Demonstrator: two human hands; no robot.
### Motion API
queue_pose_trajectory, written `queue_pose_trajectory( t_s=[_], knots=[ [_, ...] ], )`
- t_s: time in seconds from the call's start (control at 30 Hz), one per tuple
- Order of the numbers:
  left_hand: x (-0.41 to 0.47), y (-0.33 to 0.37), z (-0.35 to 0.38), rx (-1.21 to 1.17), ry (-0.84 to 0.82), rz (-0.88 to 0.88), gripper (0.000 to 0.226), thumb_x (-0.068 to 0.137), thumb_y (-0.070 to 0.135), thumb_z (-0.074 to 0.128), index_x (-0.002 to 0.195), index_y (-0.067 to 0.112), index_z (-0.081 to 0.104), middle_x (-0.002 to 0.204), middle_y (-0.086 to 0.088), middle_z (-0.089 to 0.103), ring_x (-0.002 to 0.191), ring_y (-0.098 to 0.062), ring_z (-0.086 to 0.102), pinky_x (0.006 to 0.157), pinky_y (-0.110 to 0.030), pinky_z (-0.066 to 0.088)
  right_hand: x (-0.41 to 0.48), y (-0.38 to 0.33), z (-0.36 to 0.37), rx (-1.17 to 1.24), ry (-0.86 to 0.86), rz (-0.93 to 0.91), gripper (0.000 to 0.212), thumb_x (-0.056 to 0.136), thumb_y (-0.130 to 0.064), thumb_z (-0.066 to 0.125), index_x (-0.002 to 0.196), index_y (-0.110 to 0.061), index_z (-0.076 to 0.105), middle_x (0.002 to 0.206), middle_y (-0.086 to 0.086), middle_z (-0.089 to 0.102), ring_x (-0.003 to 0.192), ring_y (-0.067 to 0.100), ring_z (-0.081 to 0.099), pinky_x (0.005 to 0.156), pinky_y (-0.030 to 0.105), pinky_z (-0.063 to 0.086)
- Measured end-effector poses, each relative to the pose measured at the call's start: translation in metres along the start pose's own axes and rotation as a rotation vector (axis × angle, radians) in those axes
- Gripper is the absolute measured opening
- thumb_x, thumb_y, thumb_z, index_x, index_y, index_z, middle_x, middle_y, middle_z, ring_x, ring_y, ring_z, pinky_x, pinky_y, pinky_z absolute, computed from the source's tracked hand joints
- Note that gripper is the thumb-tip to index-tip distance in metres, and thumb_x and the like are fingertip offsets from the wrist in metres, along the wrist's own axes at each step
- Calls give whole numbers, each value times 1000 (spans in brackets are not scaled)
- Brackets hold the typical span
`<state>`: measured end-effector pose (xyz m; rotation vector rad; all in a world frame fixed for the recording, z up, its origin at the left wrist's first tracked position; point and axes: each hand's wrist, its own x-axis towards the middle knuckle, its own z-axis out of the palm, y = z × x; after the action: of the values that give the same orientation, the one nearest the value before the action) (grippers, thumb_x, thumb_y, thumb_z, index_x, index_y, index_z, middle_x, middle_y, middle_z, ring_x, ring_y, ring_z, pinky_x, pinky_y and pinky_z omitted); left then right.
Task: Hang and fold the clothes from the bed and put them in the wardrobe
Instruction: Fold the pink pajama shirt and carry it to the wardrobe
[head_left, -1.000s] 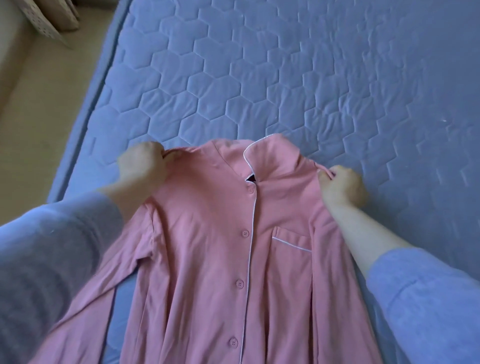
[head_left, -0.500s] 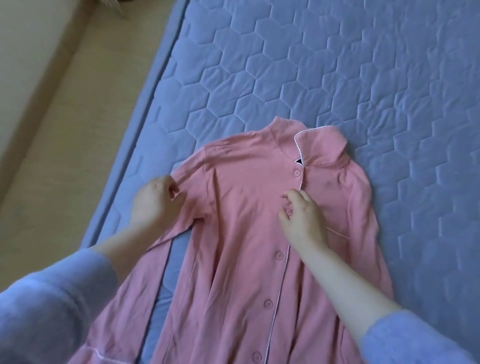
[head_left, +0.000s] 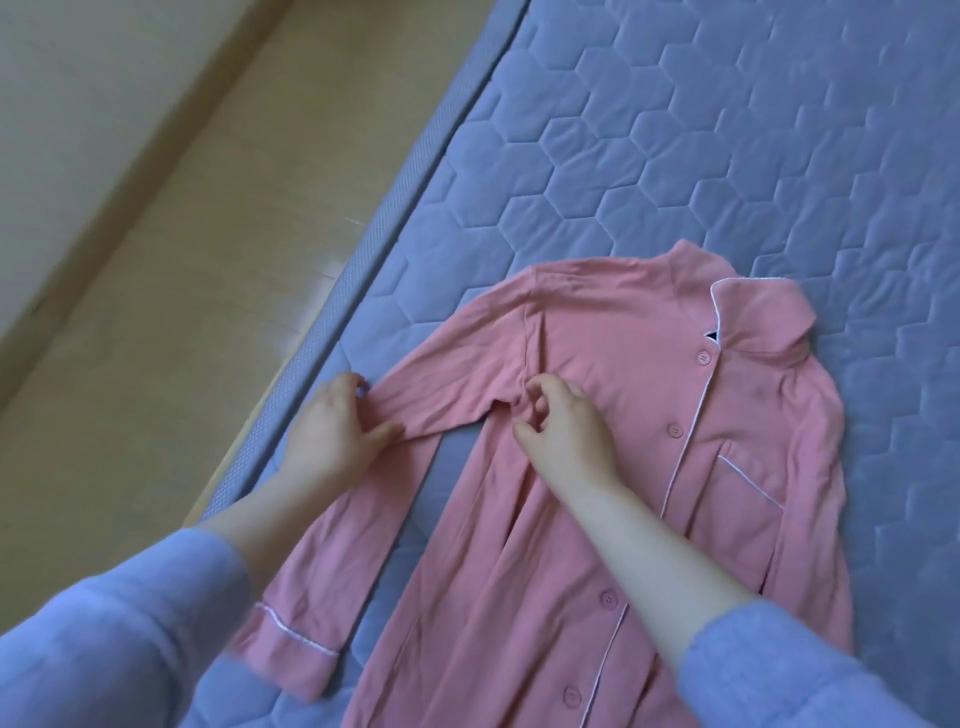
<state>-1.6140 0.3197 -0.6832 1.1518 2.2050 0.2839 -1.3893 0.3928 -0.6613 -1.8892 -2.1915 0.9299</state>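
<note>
Beside the mattress edge (head_left: 337, 288) left hand (head_left: 332, 434) grips the sleeve (head_left: 447, 392), right hand (head_left: 569, 434) pinches the pink shirt (head_left: 628, 358) (open quilt (head_left: 727, 130) beyond).

The pink fabric button-front shirt (head_left: 597, 338) runs off the near edge; its dark neck label (head_left: 715, 335) is too small to read.

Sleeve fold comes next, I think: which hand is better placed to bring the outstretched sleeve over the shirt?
Left. The left hand grips the sleeve mid-length; the right hand sits at the armpit of the shirt, probably better suited as anchor.
</note>
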Motion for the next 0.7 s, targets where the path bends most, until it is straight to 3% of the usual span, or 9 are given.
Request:
queue_pose_trajectory(
  t_s=[0.13,0.23,0.33,0.43,0.53,0.7],
  knots=[
    [4,-3,-4,-79,-46,-67,51,72,50,77,107,21,54,94,6,61,91,-22,60,70,-33,46,10,-6,10,-113,20,4,29,79,-26,71,103,-18,56,106,6,60,97,29,60,79,36,49],
    [2,-3,-7,-107,-28,2,37,77,48,73,83,17,54,73,2,59,73,-22,57,64,-38,46,18,-10,11,-135,62,14,15,81,-22,65,81,-23,51,93,6,62,89,30,60,70,33,41],
    [7,-3,-22,-95,2,84,31,82,39,70,74,13,54,66,-1,56,69,-25,54,60,-38,40,24,-18,9,-113,83,26,13,80,-21,62,74,-22,51,86,7,65,85,31,60,68,34,40],
    [24,1,-48,-59,99,150,23,82,29,70,74,16,53,66,-1,55,72,-31,55,57,-36,36,32,-32,9,-53,127,11,9,80,-20,62,72,-15,61,76,6,67,77,30,60,63,33,39],
    [48,9,-73,0,235,200,12,83,26,68,84,17,59,80,-9,65,79,-34,59,61,-36,40,39,-50,16,67,94,-4,7,79,-14,62,76,-12,67,72,6,69,72,28,63,65,35,48],
    [76,20,-80,84,289,253,12,91,22,56,96,12,59,98,-13,63,89,-35,59,69,-39,43,48,-59,36,209,-125,41,23,83,-5,60,102,-9,72,92,9,73,83,25,68,82,35,53]
  ],
)
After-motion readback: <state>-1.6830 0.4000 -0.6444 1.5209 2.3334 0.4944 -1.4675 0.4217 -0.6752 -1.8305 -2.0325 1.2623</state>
